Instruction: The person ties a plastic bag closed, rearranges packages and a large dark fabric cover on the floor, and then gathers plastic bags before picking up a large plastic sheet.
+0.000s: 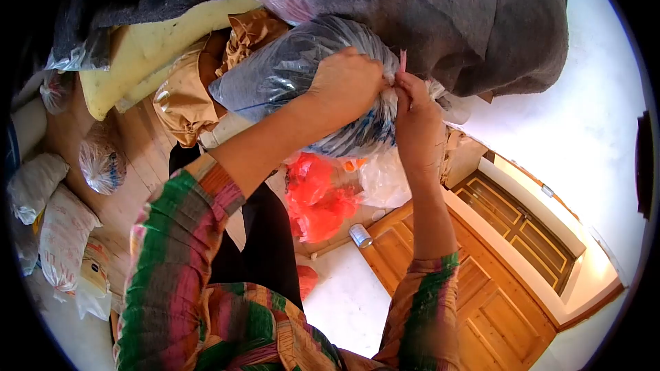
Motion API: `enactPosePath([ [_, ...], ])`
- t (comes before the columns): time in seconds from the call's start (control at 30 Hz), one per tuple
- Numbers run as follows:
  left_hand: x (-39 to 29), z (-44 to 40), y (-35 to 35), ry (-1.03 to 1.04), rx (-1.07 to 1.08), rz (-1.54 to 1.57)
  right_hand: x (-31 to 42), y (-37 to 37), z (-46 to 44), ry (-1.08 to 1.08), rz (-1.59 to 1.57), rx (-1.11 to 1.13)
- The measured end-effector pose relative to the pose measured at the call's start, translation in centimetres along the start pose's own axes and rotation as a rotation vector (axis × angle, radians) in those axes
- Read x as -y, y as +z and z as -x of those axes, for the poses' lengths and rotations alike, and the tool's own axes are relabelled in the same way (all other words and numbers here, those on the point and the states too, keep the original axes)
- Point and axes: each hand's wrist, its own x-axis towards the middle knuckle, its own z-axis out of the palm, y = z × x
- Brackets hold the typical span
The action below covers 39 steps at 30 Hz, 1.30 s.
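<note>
A clear plastic bag [275, 62] stuffed with dark and blue-patterned cloth lies in the upper middle. My left hand [347, 89] is closed at the bag's gathered end, its fingers wrapped round and mostly hidden from view. Beside it, my right hand [418, 120] pinches a thin pink strip [403, 60] between thumb and fingertips, close to the bunched plastic. The two hands nearly touch.
Dark blankets [440, 20] hang over a yellow foam pad [155, 45]. Brown fabric [185, 99], a red bag [316, 199], a pale bag [385, 180] and a can [360, 235] are nearby. Filled bags [67, 230] line the left. A wooden door [481, 295] stands lower right.
</note>
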Motion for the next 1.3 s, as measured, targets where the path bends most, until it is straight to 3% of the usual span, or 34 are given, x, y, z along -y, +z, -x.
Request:
enactPosePath([
  [0.07, -0.5, -0.1, 0.4, -0.034, -0.003, 0.002, -0.3, 0.7, 0.6, -0.194, 0.224, -0.199],
  [0.2, -0.6, -0.8, 0.6, -0.066, 0.001, 0.022, 0.4, 1.3, 0.9, -0.194, 0.104, -0.304],
  [0.33, 0.7, -2.1, 0.5, -0.132, 0.113, 0.065, 0.3, 1.2, 1.3, -0.189, 0.109, -0.211],
  [0.4, 1.7, -2.6, 0.2, -0.053, 0.195, 0.215, 0.5, 1.3, 1.8, -0.049, -0.009, -0.162],
  [0.53, 2.7, -2.3, -0.1, 0.059, 0.180, 0.151, -1.0, 2.8, 0.9, -0.125, -0.089, -0.249],
  [0.63, 3.1, -1.5, -1.6, 0.213, 0.013, 0.158, -1.2, 2.9, 0.2, -0.152, -0.015, -0.246],
  [0.73, 2.5, -1.2, -3.0, 0.134, 0.034, -0.008, -1.2, 2.9, -0.2, -0.121, -0.009, -0.297],
  [0.83, 0.9, -1.2, -3.6, 0.156, 0.079, -0.371, -2.3, 2.9, -0.3, -0.311, 0.204, -0.302],
  [0.9, 1.5, -1.2, -3.9, 0.194, 0.015, -0.381, -2.5, 2.9, -0.7, -0.470, 0.213, -0.347],
  [0.97, 1.7, -1.2, -4.0, 0.236, -0.044, -0.393, -2.3, 2.9, -0.6, -0.458, 0.224, -0.348],
  [1.07, 0.4, -0.3, -4.0, 0.365, 0.030, -0.396, -1.1, 2.6, -0.9, -0.363, 0.150, -0.352],
  [1.13, -0.9, 0.5, -2.9, 0.431, 0.013, -0.276, -1.3, 2.5, -1.0, -0.283, 0.061, -0.363],
  [1.2, -1.8, 0.6, -2.6, 0.443, -0.008, -0.201, -2.1, 2.4, -1.3, -0.404, 0.174, -0.356],
  [1.3, -2.4, 0.4, -3.1, 0.424, 0.020, -0.004, -2.6, 2.6, -1.3, -0.387, 0.194, -0.420],
])
